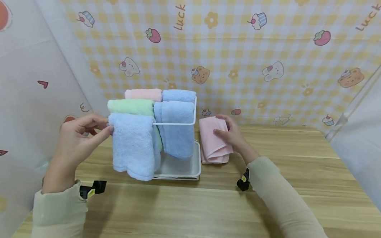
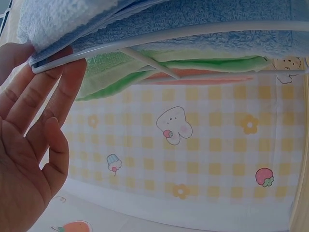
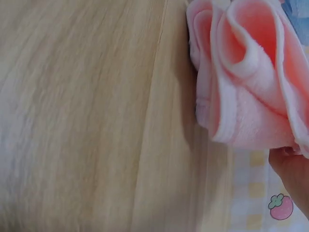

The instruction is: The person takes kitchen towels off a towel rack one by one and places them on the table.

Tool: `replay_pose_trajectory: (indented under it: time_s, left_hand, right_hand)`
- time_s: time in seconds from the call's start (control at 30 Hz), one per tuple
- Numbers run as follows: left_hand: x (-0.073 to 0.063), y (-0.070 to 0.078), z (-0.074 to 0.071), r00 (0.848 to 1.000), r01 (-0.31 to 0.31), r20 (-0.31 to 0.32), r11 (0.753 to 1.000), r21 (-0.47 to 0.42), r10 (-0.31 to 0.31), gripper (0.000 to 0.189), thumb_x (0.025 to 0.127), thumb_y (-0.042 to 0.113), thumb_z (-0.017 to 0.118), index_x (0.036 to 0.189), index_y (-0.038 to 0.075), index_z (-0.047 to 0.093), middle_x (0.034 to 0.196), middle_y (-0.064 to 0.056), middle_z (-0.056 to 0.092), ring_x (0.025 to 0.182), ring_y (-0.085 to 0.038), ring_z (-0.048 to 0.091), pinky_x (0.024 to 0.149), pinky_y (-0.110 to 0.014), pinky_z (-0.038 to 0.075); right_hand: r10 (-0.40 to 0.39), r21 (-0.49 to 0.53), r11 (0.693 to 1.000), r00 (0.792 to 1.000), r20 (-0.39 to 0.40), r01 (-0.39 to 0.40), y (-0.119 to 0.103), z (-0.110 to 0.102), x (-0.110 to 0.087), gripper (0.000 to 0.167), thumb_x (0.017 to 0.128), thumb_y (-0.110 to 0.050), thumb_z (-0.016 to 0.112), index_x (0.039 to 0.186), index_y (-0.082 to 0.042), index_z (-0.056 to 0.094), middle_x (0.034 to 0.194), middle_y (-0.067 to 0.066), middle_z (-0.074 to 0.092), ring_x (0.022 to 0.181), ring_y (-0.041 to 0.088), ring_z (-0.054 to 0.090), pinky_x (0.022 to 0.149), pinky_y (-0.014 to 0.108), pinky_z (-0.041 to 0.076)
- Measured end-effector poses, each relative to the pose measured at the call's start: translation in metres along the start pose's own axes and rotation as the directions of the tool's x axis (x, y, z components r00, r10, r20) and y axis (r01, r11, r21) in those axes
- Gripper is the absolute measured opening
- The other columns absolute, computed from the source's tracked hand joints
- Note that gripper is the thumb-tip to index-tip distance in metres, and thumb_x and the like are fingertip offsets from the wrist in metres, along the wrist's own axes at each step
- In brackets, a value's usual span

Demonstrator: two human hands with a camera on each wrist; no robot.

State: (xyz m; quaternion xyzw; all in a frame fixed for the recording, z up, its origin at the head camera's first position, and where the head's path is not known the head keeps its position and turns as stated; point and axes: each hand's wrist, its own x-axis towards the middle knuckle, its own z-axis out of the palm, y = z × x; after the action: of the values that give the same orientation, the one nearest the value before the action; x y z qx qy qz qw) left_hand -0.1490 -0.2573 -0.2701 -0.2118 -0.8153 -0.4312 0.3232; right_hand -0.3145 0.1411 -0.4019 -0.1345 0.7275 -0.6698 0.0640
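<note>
A white towel rack stands on the table with small towels draped over its bars. My left hand is at the left end of the front bar, where thumb and fingers pinch the upper left corner of the front blue towel. In the left wrist view that hand's fingertips lie against the bar's end, partly hidden by towel. Right of the rack, my right hand grips a folded pink towel by its far right side, thumb on top. Loose folds of it show in the right wrist view.
Behind the front towel hang a green towel, a pink towel on the back bar and more blue towels. The rack has a grey tray base. A checkered cloth backs the wooden table; white cloth flanks it.
</note>
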Motion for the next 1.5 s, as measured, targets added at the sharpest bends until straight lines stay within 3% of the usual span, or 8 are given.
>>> replay_pose_trajectory:
  time_s: [0.23, 0.37, 0.53, 0.83, 1.0, 1.27, 1.4, 1.5]
  left_hand:
    - [0.000, 0.002, -0.001, 1.000, -0.001, 0.010, 1.000, 0.000, 0.001, 0.009, 0.080, -0.012, 0.073, 0.086, -0.007, 0.069, 0.079, 0.020, 0.072, 0.064, 0.005, 0.063, 0.056, -0.011, 0.044]
    - [-0.001, 0.004, -0.001, 0.999, 0.029, 0.019, 0.999, 0.021, -0.030, 0.007, 0.084, 0.000, 0.076, 0.088, -0.004, 0.070, 0.079, 0.015, 0.074, 0.064, 0.004, 0.063, 0.057, -0.011, 0.044]
    - [-0.001, 0.003, 0.001, 0.999, 0.034, 0.021, 0.999, 0.015, -0.034, 0.008, 0.084, 0.001, 0.076, 0.089, -0.004, 0.071, 0.079, 0.015, 0.074, 0.065, 0.004, 0.063, 0.057, -0.011, 0.044]
    - [0.001, 0.004, 0.002, 0.999, 0.033, 0.016, 0.999, 0.016, -0.033, 0.013, 0.079, -0.016, 0.071, 0.088, -0.006, 0.069, 0.081, 0.027, 0.070, 0.065, 0.006, 0.063, 0.056, -0.012, 0.043]
    - [0.000, 0.004, 0.002, 0.998, 0.052, 0.023, 0.999, 0.002, -0.052, 0.006, 0.085, -0.003, 0.074, 0.089, -0.005, 0.070, 0.079, 0.016, 0.074, 0.066, 0.003, 0.063, 0.055, -0.013, 0.043]
    - [0.000, 0.003, 0.003, 0.999, 0.044, 0.010, 0.999, -0.010, -0.044, 0.013, 0.079, -0.017, 0.070, 0.088, -0.008, 0.069, 0.081, 0.026, 0.070, 0.065, 0.005, 0.064, 0.055, -0.012, 0.043]
    - [0.000, 0.000, 0.002, 1.000, 0.012, -0.001, 1.000, -0.019, -0.012, 0.013, 0.078, -0.018, 0.070, 0.087, -0.008, 0.069, 0.081, 0.025, 0.071, 0.064, 0.006, 0.063, 0.054, -0.012, 0.042]
    - [-0.001, -0.001, 0.000, 1.000, 0.016, -0.004, 1.000, -0.025, -0.016, 0.006, 0.083, -0.007, 0.074, 0.087, -0.007, 0.069, 0.078, 0.021, 0.072, 0.063, 0.005, 0.063, 0.054, -0.012, 0.042]
  right_hand:
    - [0.023, -0.053, 0.998, 0.999, 0.022, -0.021, 0.009, -0.008, 0.000, 0.065, 0.091, 0.008, 0.060, 0.150, -0.005, 0.034, 0.139, 0.029, 0.047, 0.106, 0.024, 0.058, 0.077, 0.018, 0.056]
    - [0.060, -0.066, 0.996, 0.998, 0.036, -0.058, 0.013, -0.012, -0.004, 0.068, 0.091, 0.009, 0.059, 0.152, -0.005, 0.031, 0.151, 0.028, 0.039, 0.125, 0.036, 0.049, 0.081, 0.016, 0.053]
    - [0.102, -0.143, 0.985, 0.994, 0.043, -0.095, 0.016, -0.018, -0.008, 0.067, 0.092, 0.006, 0.061, 0.152, -0.005, 0.032, 0.152, 0.027, 0.036, 0.127, 0.040, 0.047, 0.080, 0.017, 0.052]
    - [0.111, -0.345, 0.936, 0.990, 0.087, -0.075, 0.020, -0.031, -0.017, 0.061, 0.093, 0.001, 0.063, 0.147, 0.002, 0.035, 0.155, 0.031, 0.027, 0.135, 0.051, 0.042, 0.101, 0.043, 0.049]
    - [0.124, -0.388, 0.918, 0.988, 0.093, -0.079, 0.017, -0.039, -0.026, 0.060, 0.095, -0.003, 0.062, 0.148, 0.002, 0.034, 0.157, 0.029, 0.025, 0.133, 0.054, 0.044, 0.100, 0.047, 0.053]
    - [0.028, -0.334, 0.942, 1.000, 0.006, -0.024, -0.004, -0.046, -0.045, 0.063, 0.097, -0.010, 0.061, 0.151, -0.001, 0.030, 0.154, 0.031, 0.030, 0.136, 0.057, 0.032, 0.111, 0.068, 0.035]
    - [-0.007, -0.255, 0.967, 0.999, -0.041, -0.004, -0.020, -0.041, -0.056, 0.064, 0.098, -0.013, 0.060, 0.153, -0.006, 0.029, 0.154, 0.026, 0.035, 0.139, 0.052, 0.032, 0.112, 0.068, 0.035]
    - [-0.039, -0.211, 0.977, 0.998, -0.059, 0.025, -0.031, -0.032, -0.066, 0.064, 0.098, -0.014, 0.061, 0.153, -0.007, 0.030, 0.152, 0.023, 0.040, 0.138, 0.049, 0.037, 0.112, 0.064, 0.038]
